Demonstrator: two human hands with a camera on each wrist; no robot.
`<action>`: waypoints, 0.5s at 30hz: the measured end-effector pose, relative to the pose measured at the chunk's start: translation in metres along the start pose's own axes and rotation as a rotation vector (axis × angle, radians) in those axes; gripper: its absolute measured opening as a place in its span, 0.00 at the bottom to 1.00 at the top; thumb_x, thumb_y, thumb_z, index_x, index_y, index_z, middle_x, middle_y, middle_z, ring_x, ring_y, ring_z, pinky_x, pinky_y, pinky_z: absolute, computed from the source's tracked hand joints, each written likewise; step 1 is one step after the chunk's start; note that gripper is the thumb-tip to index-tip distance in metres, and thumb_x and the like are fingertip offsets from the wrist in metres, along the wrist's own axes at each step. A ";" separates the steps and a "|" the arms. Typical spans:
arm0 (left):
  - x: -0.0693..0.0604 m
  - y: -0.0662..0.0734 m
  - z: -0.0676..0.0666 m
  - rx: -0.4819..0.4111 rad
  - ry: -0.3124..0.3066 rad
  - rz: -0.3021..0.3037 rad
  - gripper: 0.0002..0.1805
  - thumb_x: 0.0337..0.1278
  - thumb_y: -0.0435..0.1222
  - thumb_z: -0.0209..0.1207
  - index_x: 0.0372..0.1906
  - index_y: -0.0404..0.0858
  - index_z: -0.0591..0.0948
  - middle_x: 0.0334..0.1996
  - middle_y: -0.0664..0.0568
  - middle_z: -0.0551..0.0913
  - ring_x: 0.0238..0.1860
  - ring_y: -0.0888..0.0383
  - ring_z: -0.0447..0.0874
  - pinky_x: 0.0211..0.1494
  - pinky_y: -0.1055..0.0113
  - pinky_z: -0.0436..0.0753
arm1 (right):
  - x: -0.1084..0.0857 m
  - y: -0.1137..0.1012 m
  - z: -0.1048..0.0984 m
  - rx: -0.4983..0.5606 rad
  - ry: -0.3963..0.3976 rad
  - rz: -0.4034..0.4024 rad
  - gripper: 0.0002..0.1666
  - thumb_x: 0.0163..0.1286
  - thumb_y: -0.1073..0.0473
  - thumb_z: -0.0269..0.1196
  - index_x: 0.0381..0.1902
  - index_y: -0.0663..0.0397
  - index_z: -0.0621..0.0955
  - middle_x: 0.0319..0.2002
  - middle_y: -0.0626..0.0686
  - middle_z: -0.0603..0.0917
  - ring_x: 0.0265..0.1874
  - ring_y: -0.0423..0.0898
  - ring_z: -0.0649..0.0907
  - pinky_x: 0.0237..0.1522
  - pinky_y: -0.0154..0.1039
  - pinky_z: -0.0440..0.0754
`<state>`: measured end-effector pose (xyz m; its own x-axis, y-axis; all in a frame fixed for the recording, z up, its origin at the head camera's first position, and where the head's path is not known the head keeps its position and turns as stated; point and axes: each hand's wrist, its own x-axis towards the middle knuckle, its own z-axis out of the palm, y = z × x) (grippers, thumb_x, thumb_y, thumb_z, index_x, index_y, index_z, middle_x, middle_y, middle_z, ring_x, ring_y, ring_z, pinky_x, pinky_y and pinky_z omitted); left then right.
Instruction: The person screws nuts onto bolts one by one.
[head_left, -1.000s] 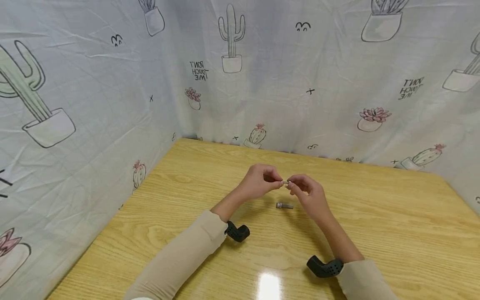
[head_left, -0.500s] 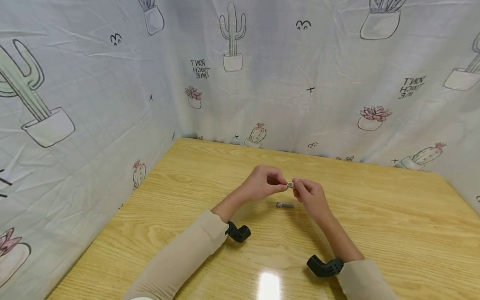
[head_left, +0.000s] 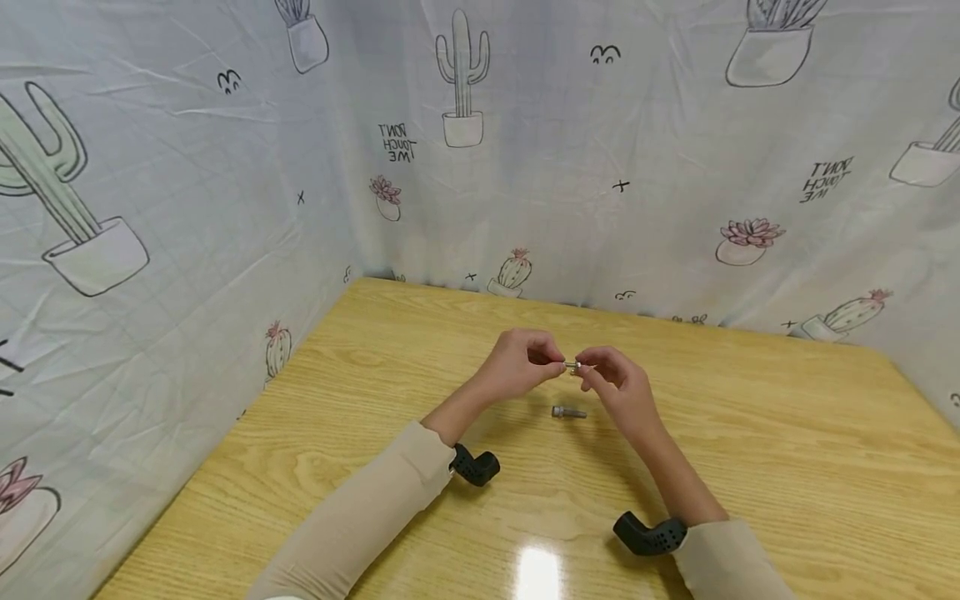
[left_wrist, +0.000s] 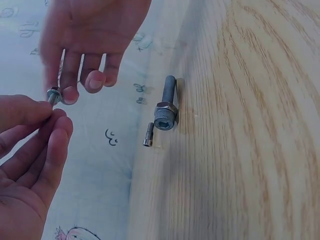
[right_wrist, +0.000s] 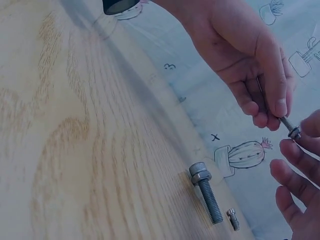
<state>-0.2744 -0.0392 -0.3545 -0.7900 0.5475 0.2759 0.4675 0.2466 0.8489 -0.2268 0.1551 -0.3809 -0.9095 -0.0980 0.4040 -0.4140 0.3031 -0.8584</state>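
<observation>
A small metal bolt (left_wrist: 52,100) is held above the table between both hands. My left hand (head_left: 517,364) pinches its shank between thumb and fingers. At the bolt's other end sits a small nut (right_wrist: 294,133), with thumb and index finger of my right hand (head_left: 618,387) around it; the other right fingers are spread apart. Below the hands lies a larger grey bolt (head_left: 570,412) with a nut near its socket head. Beside it, in both wrist views, lies another small bolt (left_wrist: 148,135). My fingers partly hide the held bolt.
The wooden table (head_left: 390,358) reaches back to a hanging cloth (head_left: 555,167) printed with cacti, which also closes the left side. Black curved mounts (head_left: 651,534) stick out from both wrists. Glare shines on the table's near part.
Half a second ago the right hand was rolled over and the held bolt sat slightly farther right. Now the right hand is rolled back, much as it was one second ago.
</observation>
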 end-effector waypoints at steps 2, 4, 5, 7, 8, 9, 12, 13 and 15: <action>0.001 -0.001 -0.001 -0.004 0.005 -0.002 0.02 0.60 0.32 0.63 0.32 0.37 0.84 0.32 0.49 0.85 0.32 0.63 0.84 0.38 0.72 0.82 | 0.000 -0.002 0.001 -0.023 0.006 -0.027 0.09 0.69 0.67 0.59 0.45 0.66 0.80 0.39 0.60 0.82 0.27 0.41 0.81 0.36 0.29 0.80; 0.002 -0.002 -0.002 -0.007 0.002 -0.002 0.03 0.60 0.32 0.63 0.33 0.37 0.84 0.33 0.49 0.85 0.32 0.62 0.84 0.38 0.72 0.83 | 0.000 -0.010 0.003 -0.046 0.011 -0.041 0.09 0.68 0.70 0.59 0.44 0.69 0.80 0.38 0.63 0.82 0.26 0.40 0.81 0.36 0.28 0.79; 0.002 -0.002 -0.002 -0.008 0.000 -0.002 0.03 0.60 0.32 0.63 0.32 0.37 0.84 0.33 0.49 0.85 0.32 0.61 0.84 0.38 0.72 0.83 | 0.000 -0.014 0.003 -0.053 0.012 -0.040 0.09 0.68 0.70 0.59 0.44 0.70 0.79 0.38 0.64 0.82 0.26 0.43 0.81 0.35 0.27 0.79; 0.003 -0.002 -0.003 -0.015 -0.004 0.001 0.03 0.60 0.32 0.63 0.32 0.37 0.84 0.33 0.48 0.85 0.33 0.61 0.84 0.38 0.72 0.83 | 0.000 -0.022 0.004 -0.066 0.012 -0.027 0.09 0.69 0.71 0.57 0.43 0.72 0.79 0.37 0.67 0.82 0.26 0.47 0.81 0.35 0.28 0.79; 0.004 -0.001 -0.003 -0.019 -0.007 0.004 0.03 0.60 0.32 0.63 0.32 0.37 0.84 0.33 0.48 0.85 0.33 0.61 0.84 0.38 0.72 0.83 | 0.000 -0.025 0.004 -0.071 0.011 -0.020 0.09 0.69 0.70 0.57 0.43 0.72 0.79 0.36 0.68 0.82 0.26 0.48 0.81 0.36 0.29 0.79; 0.004 -0.002 -0.003 -0.020 -0.009 0.006 0.03 0.60 0.32 0.63 0.32 0.37 0.84 0.33 0.48 0.85 0.33 0.61 0.84 0.38 0.72 0.83 | 0.000 -0.027 0.004 -0.070 0.010 -0.008 0.09 0.70 0.70 0.56 0.43 0.72 0.79 0.36 0.68 0.81 0.26 0.49 0.81 0.35 0.31 0.79; 0.005 -0.002 -0.004 -0.024 -0.016 0.017 0.02 0.60 0.32 0.63 0.32 0.38 0.84 0.33 0.48 0.85 0.32 0.62 0.84 0.38 0.72 0.83 | 0.001 -0.022 0.003 -0.061 0.013 0.034 0.09 0.72 0.67 0.56 0.42 0.69 0.80 0.34 0.65 0.82 0.26 0.48 0.81 0.36 0.35 0.79; 0.006 -0.003 -0.005 -0.024 -0.019 0.020 0.02 0.59 0.32 0.63 0.32 0.38 0.84 0.33 0.48 0.85 0.32 0.63 0.84 0.38 0.72 0.83 | 0.002 -0.018 0.003 -0.054 0.015 0.040 0.09 0.72 0.66 0.56 0.41 0.68 0.80 0.33 0.63 0.82 0.26 0.46 0.81 0.36 0.37 0.78; 0.007 -0.003 -0.005 -0.025 -0.024 0.028 0.02 0.59 0.32 0.63 0.32 0.38 0.84 0.33 0.48 0.86 0.32 0.64 0.84 0.38 0.72 0.83 | 0.004 -0.011 0.002 -0.038 0.018 0.049 0.10 0.73 0.63 0.56 0.41 0.67 0.80 0.31 0.59 0.81 0.26 0.45 0.80 0.34 0.38 0.77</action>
<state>-0.2833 -0.0403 -0.3533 -0.7672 0.5727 0.2889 0.4785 0.2110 0.8524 -0.2260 0.1495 -0.3710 -0.9275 -0.0656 0.3679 -0.3672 0.3428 -0.8647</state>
